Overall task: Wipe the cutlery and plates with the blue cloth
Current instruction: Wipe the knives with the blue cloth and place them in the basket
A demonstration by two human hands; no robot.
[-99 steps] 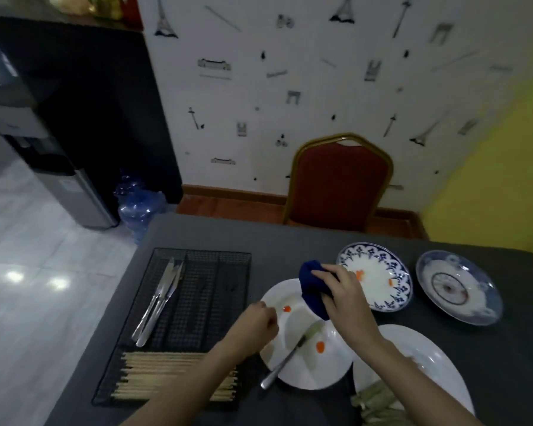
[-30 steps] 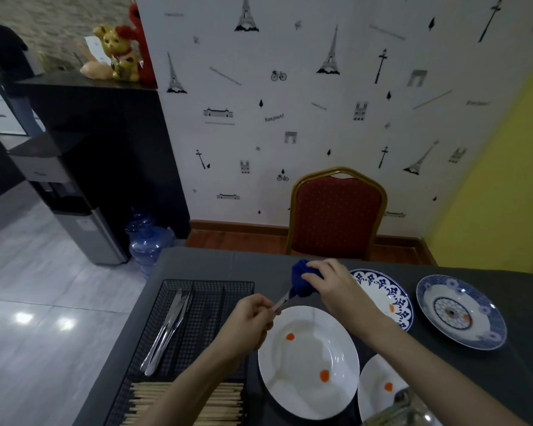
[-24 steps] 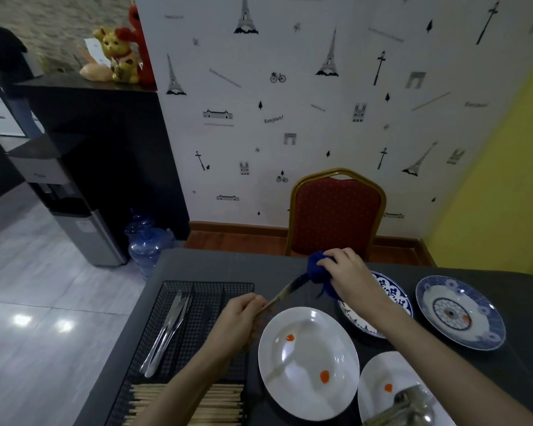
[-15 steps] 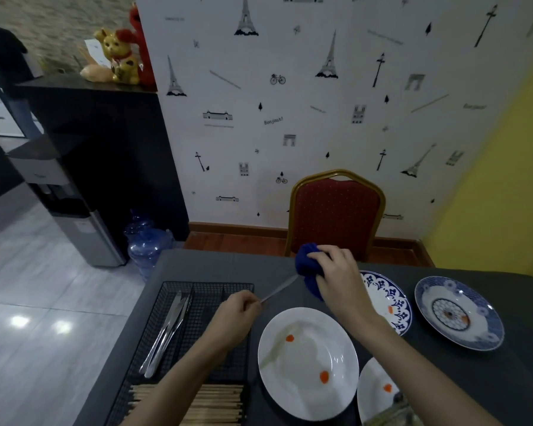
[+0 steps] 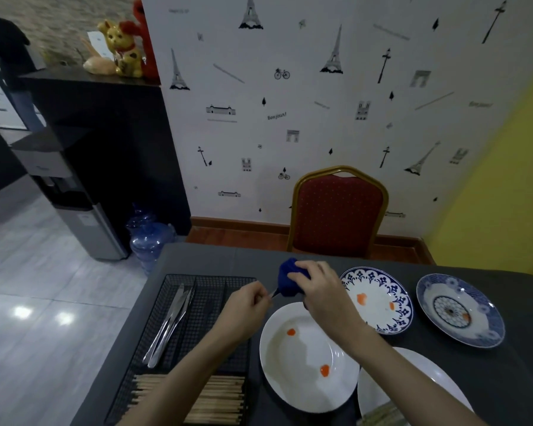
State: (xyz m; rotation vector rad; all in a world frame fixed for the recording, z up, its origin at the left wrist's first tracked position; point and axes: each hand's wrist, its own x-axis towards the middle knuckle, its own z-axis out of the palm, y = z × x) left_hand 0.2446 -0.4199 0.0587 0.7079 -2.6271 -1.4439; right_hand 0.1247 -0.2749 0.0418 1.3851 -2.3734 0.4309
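Dark surface (image 5: 520, 379): wire tray (image 5: 210, 290) left, stained plates right. Red chair (image 5: 339, 210) at Paris-print wall. Right hand (image 5: 320, 287) grips blue cloth (image 5: 288, 279) around utensil pinched by left hand (image 5: 246, 305).

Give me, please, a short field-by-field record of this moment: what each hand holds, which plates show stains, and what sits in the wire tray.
left hand: pinches the handle end of a knife, mostly hidden
right hand: grips the blue cloth around the knife
white plate: two orange spots
blue-patterned plate: two orange spots
blue bowl-plate: small orange spot
wire tray: two metal utensils, chopsticks
table: dark cloth
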